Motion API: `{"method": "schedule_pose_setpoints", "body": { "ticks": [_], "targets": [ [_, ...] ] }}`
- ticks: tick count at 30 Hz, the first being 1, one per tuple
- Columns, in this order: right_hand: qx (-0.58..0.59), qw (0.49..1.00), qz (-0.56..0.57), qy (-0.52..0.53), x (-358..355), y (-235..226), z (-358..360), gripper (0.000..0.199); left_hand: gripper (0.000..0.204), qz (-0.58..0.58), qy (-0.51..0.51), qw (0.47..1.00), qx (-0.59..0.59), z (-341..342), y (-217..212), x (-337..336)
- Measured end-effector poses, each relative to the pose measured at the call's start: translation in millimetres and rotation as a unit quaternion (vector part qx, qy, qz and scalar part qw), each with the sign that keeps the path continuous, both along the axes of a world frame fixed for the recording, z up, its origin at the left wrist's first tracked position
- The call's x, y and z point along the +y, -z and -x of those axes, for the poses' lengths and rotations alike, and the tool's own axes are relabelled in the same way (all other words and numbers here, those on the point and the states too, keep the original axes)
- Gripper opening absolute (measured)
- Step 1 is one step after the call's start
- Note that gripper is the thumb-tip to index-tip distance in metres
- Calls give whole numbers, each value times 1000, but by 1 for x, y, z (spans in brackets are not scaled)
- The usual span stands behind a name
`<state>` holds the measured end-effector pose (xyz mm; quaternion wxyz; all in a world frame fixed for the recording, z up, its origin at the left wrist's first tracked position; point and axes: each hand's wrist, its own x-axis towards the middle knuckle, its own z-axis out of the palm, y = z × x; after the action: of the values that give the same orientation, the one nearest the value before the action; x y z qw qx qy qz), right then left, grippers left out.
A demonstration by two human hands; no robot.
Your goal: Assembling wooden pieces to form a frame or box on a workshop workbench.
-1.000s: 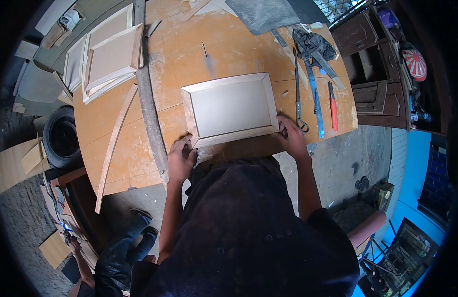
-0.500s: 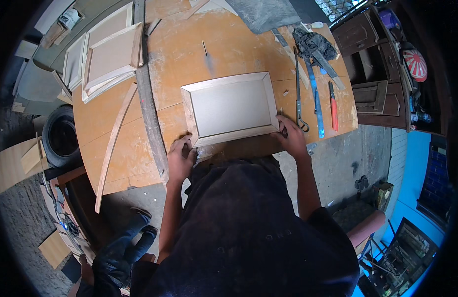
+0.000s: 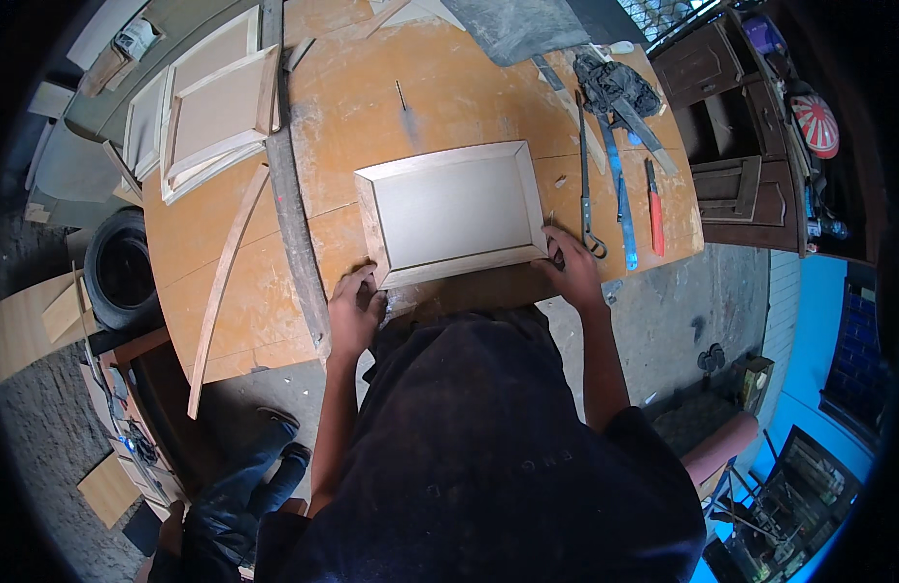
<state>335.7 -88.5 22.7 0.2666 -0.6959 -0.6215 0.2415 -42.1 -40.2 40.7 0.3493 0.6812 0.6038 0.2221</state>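
A framed wooden panel (image 3: pixel 459 264), pale with mitred corners, rests on the worktable near its front edge. My left hand (image 3: pixel 356 309) grips its near left corner, fingers bent over the rail. At the near right corner my right hand (image 3: pixel 574 272) is closed on the frame in the same way, some fingertips hidden. Just beyond my right hand lie a handsaw (image 3: pixel 585 209) with a dark handle loop, a blue strip-like tool (image 3: pixel 620 199) and a red-handled tool (image 3: pixel 655 219).
Similar framed panels (image 3: pixel 216 146) are stacked at the far left of the worktable (image 3: pixel 342 97). A long dark bar (image 3: pixel 296 214) and a thin wooden strip (image 3: pixel 226 282) lie left of my work. Crumpled black plastic (image 3: pixel 614 87) sits far right. Another person's legs (image 3: pixel 245 476) show at lower left.
My hands and the framed panel hold their place. At lower left, the other person's arm has shifted slightly.
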Motion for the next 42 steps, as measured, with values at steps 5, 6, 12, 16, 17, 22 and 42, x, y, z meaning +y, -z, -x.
{"method": "schedule_pose_setpoints", "body": {
  "ticks": [5, 6, 12, 16, 17, 22, 42],
  "targets": [
    [7, 1000, 27, 11, 1, -2, 0, 60, 49, 3, -1, 1000, 0, -2, -3, 1],
    [1, 1000, 16, 7, 1, 0, -1, 60, 49, 7, -3, 1000, -3, -2, -4, 1],
    [7, 1000, 24, 6, 0, -1, 0, 61, 48, 7, -9, 1000, -11, -2, -1, 0],
    [14, 1000, 25, 7, 1, -3, 1, 62, 48, 6, -8, 1000, -7, -2, -3, 0],
    [14, 1000, 25, 6, 1, -2, 0, 62, 48, 6, -8, 1000, -7, -1, -2, 0],
    [8, 999, 36, 6, 1, -3, -1, 63, 49, 6, -3, 1000, 2, -3, -5, 1],
    [63, 997, 27, 42, -12, -8, 1, 67, 59, 17, -64, 997, -25, 15, -5, -9]
  ]
}}
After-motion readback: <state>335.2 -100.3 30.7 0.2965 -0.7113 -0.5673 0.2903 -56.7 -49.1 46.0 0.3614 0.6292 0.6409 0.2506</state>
